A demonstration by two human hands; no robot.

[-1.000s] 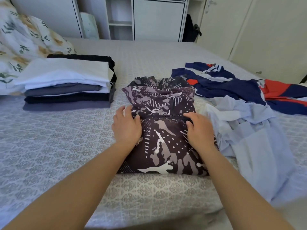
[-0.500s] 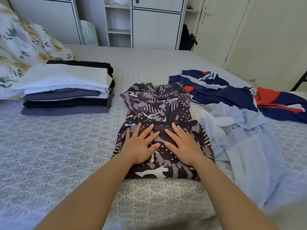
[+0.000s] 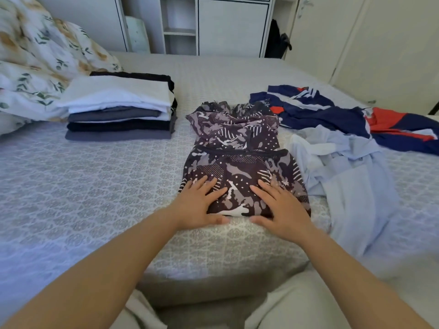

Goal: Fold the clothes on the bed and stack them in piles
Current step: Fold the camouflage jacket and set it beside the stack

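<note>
A dark camouflage-patterned garment (image 3: pixel 237 148) lies partly folded on the grey bedspread (image 3: pixel 95 186) in front of me. My left hand (image 3: pixel 199 205) rests flat on its near left corner, fingers spread. My right hand (image 3: pixel 280 210) lies flat on its near right part, thumb at the near edge. A pile of folded clothes (image 3: pixel 121 110), white on top with grey and black below, stands at the left. An unfolded light blue shirt (image 3: pixel 344 181) lies to the right. Behind it sprawls a navy, red and white garment (image 3: pixel 356 117).
A floral duvet (image 3: pixel 35 67) is bunched at the far left. White cupboards and shelves (image 3: pixel 213 24) stand past the bed's far end, with doors at the right. The bed's near edge is just below my hands, above my pale trousers (image 3: pixel 273 309).
My hands let go of the garment's middle fold, flattened on it, then slid toward me to its near edge. The folded-over part now lies flat.
</note>
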